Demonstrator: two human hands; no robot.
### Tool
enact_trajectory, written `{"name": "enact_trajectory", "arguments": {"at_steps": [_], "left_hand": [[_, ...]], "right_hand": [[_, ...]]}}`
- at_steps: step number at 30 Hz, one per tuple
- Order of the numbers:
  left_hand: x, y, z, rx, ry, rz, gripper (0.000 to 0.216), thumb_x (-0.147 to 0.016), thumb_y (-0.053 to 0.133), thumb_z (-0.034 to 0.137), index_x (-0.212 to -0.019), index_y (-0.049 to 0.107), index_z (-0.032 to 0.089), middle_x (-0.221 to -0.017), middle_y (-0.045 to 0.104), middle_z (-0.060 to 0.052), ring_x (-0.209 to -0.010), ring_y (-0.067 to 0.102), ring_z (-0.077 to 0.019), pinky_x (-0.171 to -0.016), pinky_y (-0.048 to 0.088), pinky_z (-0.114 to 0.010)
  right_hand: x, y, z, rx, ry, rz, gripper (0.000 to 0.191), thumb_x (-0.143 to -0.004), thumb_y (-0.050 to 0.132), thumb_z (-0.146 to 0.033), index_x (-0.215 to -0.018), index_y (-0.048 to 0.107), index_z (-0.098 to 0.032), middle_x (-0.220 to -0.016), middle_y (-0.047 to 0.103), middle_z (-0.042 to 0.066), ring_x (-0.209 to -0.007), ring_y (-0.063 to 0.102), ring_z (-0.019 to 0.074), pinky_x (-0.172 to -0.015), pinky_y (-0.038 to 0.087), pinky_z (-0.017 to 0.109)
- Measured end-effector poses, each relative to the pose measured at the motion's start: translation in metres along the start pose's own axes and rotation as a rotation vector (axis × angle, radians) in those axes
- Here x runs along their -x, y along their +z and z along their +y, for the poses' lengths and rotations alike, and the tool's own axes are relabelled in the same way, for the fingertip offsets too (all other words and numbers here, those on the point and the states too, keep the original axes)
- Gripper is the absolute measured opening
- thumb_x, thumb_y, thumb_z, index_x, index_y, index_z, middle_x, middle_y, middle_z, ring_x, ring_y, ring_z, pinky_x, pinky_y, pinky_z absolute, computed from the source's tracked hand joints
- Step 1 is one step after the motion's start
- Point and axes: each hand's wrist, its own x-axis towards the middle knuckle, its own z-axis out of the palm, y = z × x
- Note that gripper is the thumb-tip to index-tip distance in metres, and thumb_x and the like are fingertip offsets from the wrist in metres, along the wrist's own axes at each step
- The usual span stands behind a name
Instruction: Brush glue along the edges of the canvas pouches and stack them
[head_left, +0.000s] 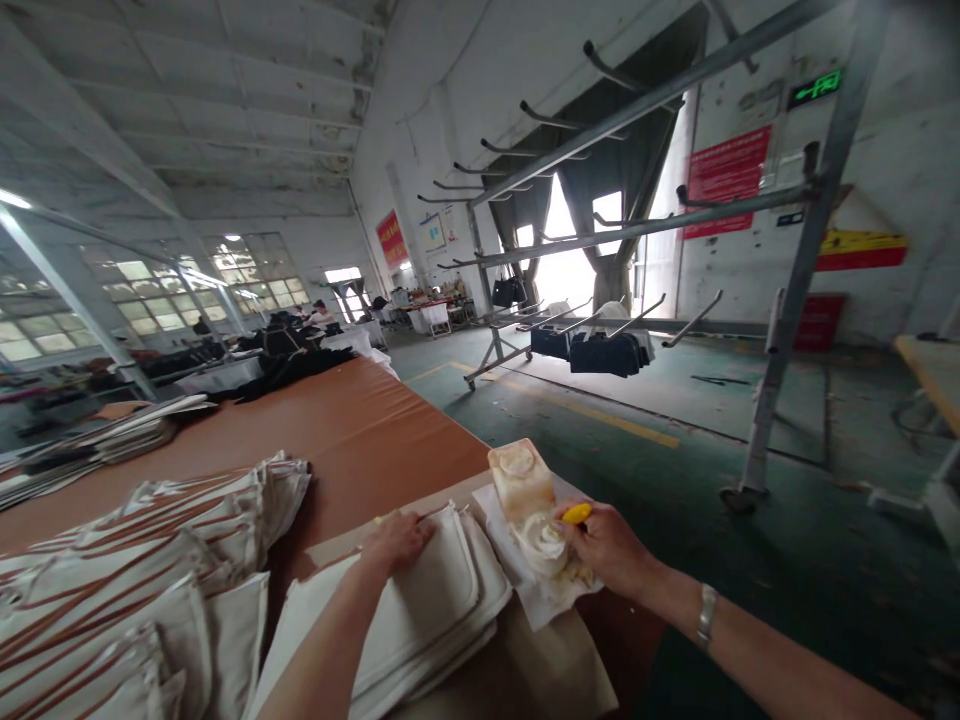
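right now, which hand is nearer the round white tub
Right. The right hand, holding the yellow handle, is just beside the tub; the left hand is farther off, on the stacked cream pieces.

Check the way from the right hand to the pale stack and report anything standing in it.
The container of white paste does: it sits on white paper between the right hand, which grips a yellow handle, and the stack. Nothing else visible stands between.
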Motion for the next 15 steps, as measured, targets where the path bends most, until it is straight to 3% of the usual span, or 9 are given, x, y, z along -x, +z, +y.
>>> {"name": "enact_trajectory", "arguments": {"at_steps": [4, 8, 11, 13, 15], "left_hand": [[0.003, -0.002, -0.002, 0.052, 0.058, 0.106, 0.030, -0.096, 0.056, 0.042, -0.108, 0.063, 0.016, -0.109, 0.065, -0.007, -0.099, 0.063, -0.0225, -0.089, 0.051, -0.044], [0.024, -0.038, -0.003, 0.127, 0.129, 0.190, 0.021, -0.093, 0.055, 0.037, -0.093, 0.064, 0.018, -0.099, 0.066, -0.006, -0.089, 0.062, -0.0207, -0.080, 0.046, -0.034], [0.057, -0.074, -0.002, 0.195, 0.175, 0.214, 0.026, -0.092, 0.051, 0.043, -0.085, 0.063, 0.021, -0.091, 0.067, -0.004, -0.082, 0.062, -0.0200, -0.074, 0.042, -0.029], [0.086, -0.093, 0.003, 0.249, 0.200, 0.213, 0.031, -0.094, 0.046, 0.047, -0.089, 0.064, 0.023, -0.089, 0.068, -0.002, -0.081, 0.063, -0.0196, -0.071, 0.042, -0.027], [0.118, -0.102, 0.012, 0.291, 0.206, 0.204, 0.033, -0.095, 0.044, 0.049, -0.097, 0.065, 0.024, -0.088, 0.069, 0.000, -0.080, 0.064, -0.0194, -0.069, 0.042, -0.026]], "right_hand": [[0.003, -0.002, 0.010, 0.017, -0.026, -0.018, 0.021, -0.092, 0.053, -0.036, -0.087, 0.068, -0.021, -0.093, 0.070, 0.006, -0.088, 0.065, 0.0228, -0.086, 0.050, 0.034], [0.018, -0.017, 0.003, 0.030, -0.107, -0.092, 0.019, -0.096, 0.053, -0.033, -0.097, 0.068, -0.022, -0.094, 0.068, 0.006, -0.089, 0.063, 0.0212, -0.085, 0.049, 0.033], [0.035, -0.027, -0.008, 0.062, -0.224, -0.238, 0.016, -0.095, 0.054, -0.028, -0.099, 0.069, -0.023, -0.093, 0.067, 0.005, -0.087, 0.062, 0.0215, -0.083, 0.048, 0.034], [0.044, -0.032, -0.015, 0.075, -0.281, -0.305, 0.019, -0.096, 0.051, -0.027, -0.101, 0.069, -0.023, -0.094, 0.067, 0.006, -0.088, 0.061, 0.0216, -0.083, 0.048, 0.034], [0.048, -0.032, -0.020, 0.018, -0.232, -0.259, 0.019, -0.095, 0.053, -0.029, -0.101, 0.070, -0.023, -0.095, 0.067, 0.006, -0.090, 0.062, 0.0218, -0.085, 0.049, 0.034]]}}
